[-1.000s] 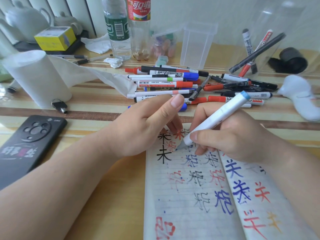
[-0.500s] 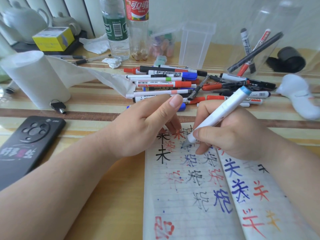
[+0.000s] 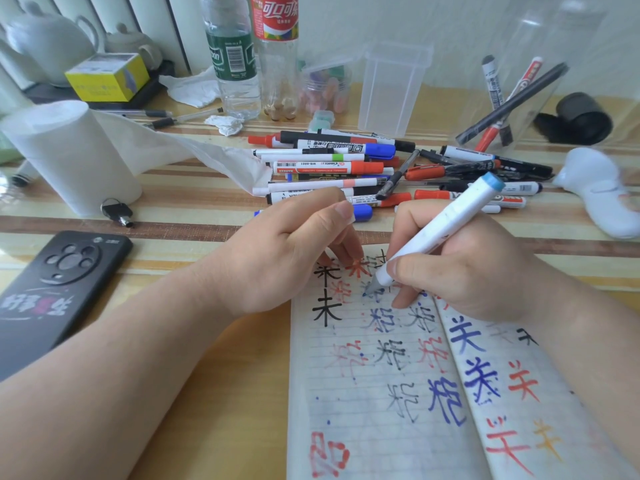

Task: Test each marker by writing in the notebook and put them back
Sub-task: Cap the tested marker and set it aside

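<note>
The right hand (image 3: 460,271) grips the white marker (image 3: 446,223), tip on the notebook (image 3: 381,410).

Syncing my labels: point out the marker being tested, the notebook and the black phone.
white marker with blue end (image 3: 446,220): head view, middle of barrel.
notebook (image 3: 318,379): head view, bare lined left page.
black phone (image 3: 59,292): head view, middle of its back.

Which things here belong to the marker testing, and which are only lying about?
Job: white marker, right hand, left hand, notebook, marker pile.
Lying about: phone, paper roll, key, water bottle, cola bottle, yellow box.
</note>
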### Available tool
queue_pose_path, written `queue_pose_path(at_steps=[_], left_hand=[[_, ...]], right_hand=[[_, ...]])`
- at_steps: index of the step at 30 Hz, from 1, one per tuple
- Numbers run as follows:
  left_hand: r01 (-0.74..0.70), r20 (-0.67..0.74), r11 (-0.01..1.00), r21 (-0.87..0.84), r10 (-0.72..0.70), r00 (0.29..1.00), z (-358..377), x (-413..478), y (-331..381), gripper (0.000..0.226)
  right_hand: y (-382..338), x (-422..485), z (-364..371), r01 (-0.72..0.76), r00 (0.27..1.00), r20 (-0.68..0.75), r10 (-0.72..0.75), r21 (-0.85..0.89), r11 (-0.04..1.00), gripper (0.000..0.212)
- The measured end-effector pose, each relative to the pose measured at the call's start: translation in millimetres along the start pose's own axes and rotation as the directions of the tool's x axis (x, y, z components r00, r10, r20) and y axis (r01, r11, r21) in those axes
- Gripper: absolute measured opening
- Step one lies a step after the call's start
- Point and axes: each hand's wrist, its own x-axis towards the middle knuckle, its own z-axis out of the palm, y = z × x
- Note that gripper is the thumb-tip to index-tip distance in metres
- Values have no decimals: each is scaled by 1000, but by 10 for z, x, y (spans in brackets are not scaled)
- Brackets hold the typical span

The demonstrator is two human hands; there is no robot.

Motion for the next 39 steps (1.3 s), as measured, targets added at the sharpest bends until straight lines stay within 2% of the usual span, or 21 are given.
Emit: queue_pose_path(at_steps=[6, 12, 16, 21, 24, 28, 39], left_hand=[[15, -5, 1000, -3, -15, 1000, 12, -5, -31, 34], [27, -30, 999, 44, -26, 999, 19, 2, -14, 38], [27, -40, 998, 53, -25, 999, 22, -1, -17, 38], [40, -29, 997, 62, -38, 999, 19, 1, -15, 36], [42, -30, 997, 68, -40, 999, 21, -2, -15, 37], [47, -34, 997, 62, -45, 998, 24, 4, -26, 39], [52, -33, 997, 51, -50, 998, 14, -2, -49, 36]], right_hand=[[-18, -13, -16, -9, 1000, 19, 8, 45, 999, 9], [-31, -29, -14, 66, 991, 117, -67, 13, 998, 7], [-39, -28, -20, 61, 990, 128, -58, -20, 998, 8], [-41, -8, -46, 9, 999, 45, -6, -52, 999, 12], [-20, 1, -59, -20, 1000, 21, 20, 9, 1000, 9], [-28, 2, -46, 12, 1000, 9, -12, 81, 997, 10], [-92, -19, -5, -20, 1000, -16, 20, 9, 1000, 9]])
